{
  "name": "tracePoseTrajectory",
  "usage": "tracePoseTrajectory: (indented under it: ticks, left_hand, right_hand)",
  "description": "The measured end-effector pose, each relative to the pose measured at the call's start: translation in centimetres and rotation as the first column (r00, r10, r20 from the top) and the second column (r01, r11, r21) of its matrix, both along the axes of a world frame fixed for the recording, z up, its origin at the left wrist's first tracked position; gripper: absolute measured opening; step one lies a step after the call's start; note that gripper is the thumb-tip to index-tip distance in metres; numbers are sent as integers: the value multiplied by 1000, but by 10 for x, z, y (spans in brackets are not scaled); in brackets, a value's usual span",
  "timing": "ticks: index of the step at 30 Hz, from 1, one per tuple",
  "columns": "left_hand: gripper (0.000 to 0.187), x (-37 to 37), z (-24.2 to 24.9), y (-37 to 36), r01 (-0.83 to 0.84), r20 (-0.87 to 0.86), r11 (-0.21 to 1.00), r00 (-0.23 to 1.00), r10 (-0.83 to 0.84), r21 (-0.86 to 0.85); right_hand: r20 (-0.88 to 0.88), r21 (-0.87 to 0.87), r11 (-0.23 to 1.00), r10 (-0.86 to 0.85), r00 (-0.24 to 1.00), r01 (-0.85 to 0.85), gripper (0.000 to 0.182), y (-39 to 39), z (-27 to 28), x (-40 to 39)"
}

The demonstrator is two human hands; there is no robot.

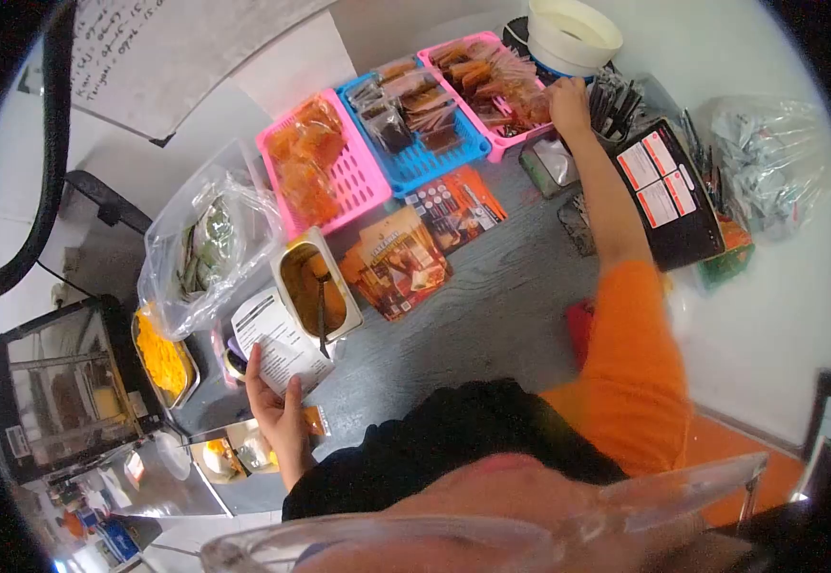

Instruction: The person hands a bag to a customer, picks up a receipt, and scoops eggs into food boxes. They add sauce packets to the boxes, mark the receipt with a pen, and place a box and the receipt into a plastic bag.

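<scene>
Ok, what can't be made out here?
In the head view:
Right hand: whether it grips anything is too small to tell.
Printed slip: its wording, too small; the left hand covers part.
Whiteboard: ends of written lines, cut off by the top edge.
Clear bag at right: its contents, blurred behind crinkled plastic.

Head-worn camera, wide round view; looks forward, down, from near above hands [284,414], grey worktop [482,310].

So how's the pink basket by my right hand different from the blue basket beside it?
The pink basket has your right hand at its right side; the blue basket has no hand at it. The pink basket's packets look mostly orange-brown, while the blue basket's include very dark ones. Both are slotted and hold small packets.
</scene>
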State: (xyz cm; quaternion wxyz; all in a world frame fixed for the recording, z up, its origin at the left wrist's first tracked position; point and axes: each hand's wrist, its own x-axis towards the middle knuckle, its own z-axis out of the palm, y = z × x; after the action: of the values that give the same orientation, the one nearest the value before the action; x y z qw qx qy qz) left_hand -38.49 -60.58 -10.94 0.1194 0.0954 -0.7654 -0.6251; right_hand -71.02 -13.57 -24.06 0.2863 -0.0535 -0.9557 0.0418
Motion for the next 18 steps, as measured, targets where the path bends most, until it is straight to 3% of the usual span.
tracePoseTrajectory:
  ticks: [1, 5, 7, 11, 13, 14, 16, 17, 18]
  left_hand:
    - [61, -1, 1, 3, 1, 35, 1000, 999, -1, 16]
    - [59, -3, -6, 7, 4, 9, 999, 1000, -3, -37]
    - [47, -1, -12, 1, -14, 3, 997, 1000, 14, -74]
    - [33, 10, -10, -9, 72, 47, 971, 997, -63, -230]
    - [28, 12, 1, 3, 120, 73, 958, 992, -105, -260]
    - [30, 13, 0, 7, 146, 24, 932, 989, -146, -331]
    - [31, 11, 10, 23, 209, -15, 873, 971, -240, -441]
    - [32, 8, 11, 28, 220, -49, 812, 955, -291, -541]
    - [33, 5, 21, 38, 220, -115, 762, 926, -359, -609]
  right_hand:
    - [-81, 75, 993, 95, 992, -89, 16, 4, -1, 2]
    - [-82, 30, 979, 204, 976, -202, 18, 17, -1, 5]
    - [-227, -92, 946, 285, 931, -312, 23, 9, 14, 13]
    - [-405, -115, 882, 379, 832, -458, 20, -19, 50, 41]
    - [-381, -387, 695, 479, 791, -607, 17, -43, 68, 63]
    - [-384, -386, 684, 491, 782, -619, 17, -57, 80, 79]
    - [-189, -741, 299, 766, 614, -601, 14, -94, 114, 119]
    - [-187, -742, 284, 783, 594, -608, 14, -114, 124, 137]
    - [-204, -662, 217, 869, 451, -718, 15, -133, 132, 154]
